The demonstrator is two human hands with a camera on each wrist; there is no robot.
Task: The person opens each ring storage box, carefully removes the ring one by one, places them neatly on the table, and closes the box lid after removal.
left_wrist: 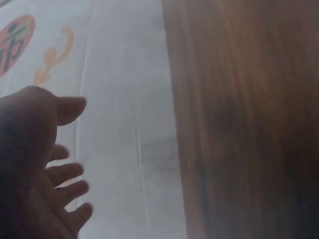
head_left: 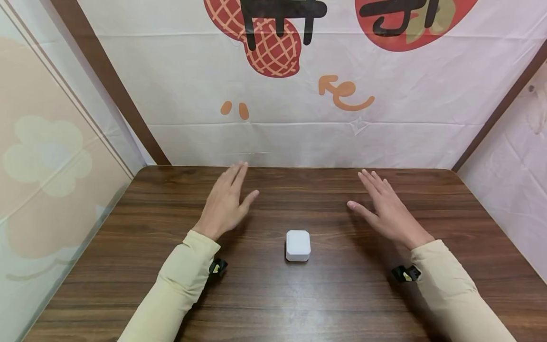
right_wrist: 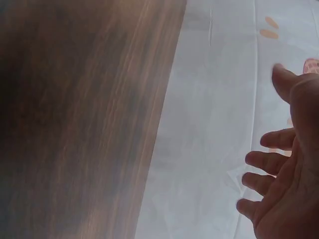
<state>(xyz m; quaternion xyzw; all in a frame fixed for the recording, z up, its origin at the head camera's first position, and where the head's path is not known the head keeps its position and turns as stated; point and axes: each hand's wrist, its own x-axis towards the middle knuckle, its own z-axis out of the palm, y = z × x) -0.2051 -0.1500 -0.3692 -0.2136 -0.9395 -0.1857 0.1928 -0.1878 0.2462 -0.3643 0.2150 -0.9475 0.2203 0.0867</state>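
A white backdrop point(head_left: 273, 142) carries black lettering point(head_left: 284, 8) over red drawings; the upper edge of the head view cuts it off, so it cannot be read whole. In front of it is a brown wood-grain desk point(head_left: 342, 304). The left hand point(head_left: 224, 204) and right hand point(head_left: 391, 213) extend over it, well apart; each grip is loose, fingers straight, thumb apart. A small white box point(head_left: 297, 245) lies on the desk between the arms, touching neither hand.
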